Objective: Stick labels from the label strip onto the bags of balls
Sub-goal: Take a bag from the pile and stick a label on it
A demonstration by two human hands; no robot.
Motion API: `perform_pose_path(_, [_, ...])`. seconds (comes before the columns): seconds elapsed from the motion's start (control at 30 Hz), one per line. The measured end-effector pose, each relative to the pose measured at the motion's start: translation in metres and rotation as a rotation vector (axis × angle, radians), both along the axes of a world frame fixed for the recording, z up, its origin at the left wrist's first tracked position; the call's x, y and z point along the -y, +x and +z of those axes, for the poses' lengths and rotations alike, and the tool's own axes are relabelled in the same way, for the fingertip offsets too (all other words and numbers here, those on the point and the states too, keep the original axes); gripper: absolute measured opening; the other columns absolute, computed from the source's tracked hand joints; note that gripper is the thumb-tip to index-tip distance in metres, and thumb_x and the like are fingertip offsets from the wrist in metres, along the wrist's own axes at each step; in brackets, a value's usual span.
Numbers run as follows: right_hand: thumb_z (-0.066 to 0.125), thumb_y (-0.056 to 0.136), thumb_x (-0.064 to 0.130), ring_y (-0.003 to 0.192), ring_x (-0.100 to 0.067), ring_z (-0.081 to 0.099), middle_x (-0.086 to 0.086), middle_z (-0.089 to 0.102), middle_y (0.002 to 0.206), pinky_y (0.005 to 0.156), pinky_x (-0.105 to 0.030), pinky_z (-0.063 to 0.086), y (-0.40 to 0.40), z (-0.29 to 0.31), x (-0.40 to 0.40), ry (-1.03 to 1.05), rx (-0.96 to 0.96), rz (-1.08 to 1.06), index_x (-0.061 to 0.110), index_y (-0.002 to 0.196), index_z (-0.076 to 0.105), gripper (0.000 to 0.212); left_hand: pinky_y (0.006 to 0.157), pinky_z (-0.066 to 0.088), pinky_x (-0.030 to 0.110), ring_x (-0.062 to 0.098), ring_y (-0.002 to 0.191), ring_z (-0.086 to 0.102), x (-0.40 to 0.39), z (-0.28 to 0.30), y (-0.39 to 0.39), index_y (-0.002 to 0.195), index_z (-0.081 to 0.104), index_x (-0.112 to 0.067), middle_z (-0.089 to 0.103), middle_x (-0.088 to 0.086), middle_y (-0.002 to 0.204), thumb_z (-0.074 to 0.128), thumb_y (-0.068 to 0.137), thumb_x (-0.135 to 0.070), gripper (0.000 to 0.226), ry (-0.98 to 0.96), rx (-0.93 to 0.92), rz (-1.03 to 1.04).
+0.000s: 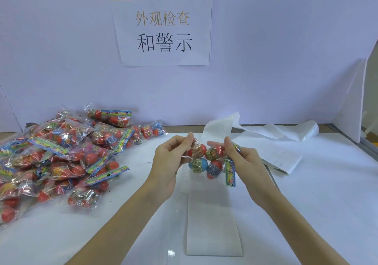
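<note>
Both our left hand [166, 158] and right hand [243, 158] pinch one bag of balls [206, 161] taut above the desk [306, 203], likely readying its face for a label.

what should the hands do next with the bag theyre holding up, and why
Probably lower the bag of balls flat onto the table. The left hand and right hand both pinch it in mid-air, so neither is free, and no label is visible on it. The label strip lies just below, within easy reach for peeling.
</note>
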State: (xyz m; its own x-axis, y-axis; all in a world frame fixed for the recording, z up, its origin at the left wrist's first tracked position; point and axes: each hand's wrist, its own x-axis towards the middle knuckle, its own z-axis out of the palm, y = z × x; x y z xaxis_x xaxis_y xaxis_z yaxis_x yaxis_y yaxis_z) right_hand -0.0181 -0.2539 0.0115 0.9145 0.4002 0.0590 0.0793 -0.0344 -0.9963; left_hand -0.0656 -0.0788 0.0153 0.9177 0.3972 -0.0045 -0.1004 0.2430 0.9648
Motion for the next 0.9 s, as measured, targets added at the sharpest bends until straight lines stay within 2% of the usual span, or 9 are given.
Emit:
perform_pose_path(0.07, [0.042,0.102,0.062,0.099,-0.009,0.076,0.007,0.082,0.1,0.094,-0.028,0.055,-0.001,0.0,-0.001,0.01,-0.006,-0.013,0.04,0.103,0.083,0.047,0.068,0.055,0.018,0.009,0.073,0.068,0.001,0.0,0.0,0.079,0.074,-0.014,0.073,0.002,0.083,0.072,0.095,-0.032,0.024,-0.028,0.003,0.011])
perform_pose_path(0.13, [0.047,0.098,0.063,0.093,-0.016,0.078,-0.001,0.082,0.098,0.083,-0.028,0.061,-0.001,0.0,0.0,0.053,-0.059,0.01,0.028,0.107,0.083,0.051,0.074,0.056,0.02,0.009,0.075,0.069,-0.002,-0.001,0.001,0.079,0.077,-0.016,0.074,0.001,0.084,0.072,0.095,-0.032,0.023,-0.048,0.015,0.056])
perform_pose_path(0.27, [0.062,0.101,0.042,0.094,-0.031,0.079,-0.01,0.081,0.105,0.074,-0.032,0.064,-0.002,0.0,0.002,0.057,-0.113,0.15,0.018,0.122,0.071,0.033,0.088,0.061,0.034,0.014,0.083,0.071,-0.01,-0.003,0.005,0.092,0.078,-0.013,0.075,0.005,0.089,0.07,0.094,-0.038,0.026,0.094,0.027,0.159])
perform_pose_path(0.37, [0.061,0.105,0.029,0.089,-0.031,0.08,-0.01,0.081,0.099,0.072,-0.031,0.065,-0.002,-0.003,0.0,0.094,-0.098,0.054,0.013,0.123,0.068,0.025,0.087,0.06,0.029,0.017,0.091,0.075,-0.007,-0.004,0.004,0.094,0.081,-0.019,0.079,0.005,0.099,0.068,0.089,-0.046,0.031,0.081,0.067,0.108])
perform_pose_path(0.47, [0.064,0.103,0.029,0.084,-0.028,0.08,-0.012,0.081,0.093,0.067,-0.026,0.062,-0.001,0.001,0.002,0.168,-0.093,-0.091,0.013,0.116,0.073,0.023,0.091,0.056,0.025,0.02,0.106,0.073,-0.002,-0.005,0.002,0.108,0.08,-0.029,0.078,0.003,0.111,0.068,0.097,-0.039,0.019,0.093,0.121,-0.063])
perform_pose_path(0.6, [0.068,0.1,0.029,0.078,-0.023,0.08,-0.009,0.081,0.089,0.06,-0.022,0.059,0.004,0.005,0.009,0.212,-0.093,-0.205,0.014,0.106,0.078,0.019,0.096,0.056,0.031,0.016,0.096,0.075,0.002,-0.009,0.003,0.115,0.075,-0.041,0.076,0.0,0.099,0.073,0.096,-0.022,0.027,0.163,0.106,-0.116])
perform_pose_path(0.73, [0.068,0.101,0.03,0.076,-0.019,0.079,-0.006,0.082,0.09,0.061,-0.021,0.059,0.003,0.009,0.01,0.224,-0.083,-0.199,0.019,0.102,0.08,0.017,0.102,0.054,0.041,0.019,0.09,0.074,-0.001,-0.006,0.002,0.109,0.079,-0.034,0.071,0.0,0.086,0.077,0.092,-0.015,0.025,0.099,0.11,-0.119])
perform_pose_path(0.8, [0.07,0.099,0.032,0.077,-0.02,0.079,-0.005,0.082,0.089,0.06,-0.02,0.058,0.003,0.009,0.011,0.19,-0.061,-0.197,0.022,0.101,0.081,0.016,0.095,0.059,0.042,0.021,0.093,0.073,-0.006,-0.003,0.002,0.107,0.077,-0.028,0.072,0.003,0.095,0.078,0.089,-0.025,0.018,0.141,0.099,-0.163])
perform_pose_path(0.9, [0.073,0.096,0.037,0.073,-0.014,0.074,-0.003,0.081,0.085,0.057,-0.019,0.054,0.005,0.006,0.012,0.116,-0.036,-0.203,0.026,0.093,0.083,0.015,0.085,0.061,0.038,0.022,0.096,0.07,-0.005,0.0,-0.001,0.107,0.069,-0.014,0.073,0.009,0.106,0.073,0.085,-0.045,0.038,0.259,0.067,-0.201])
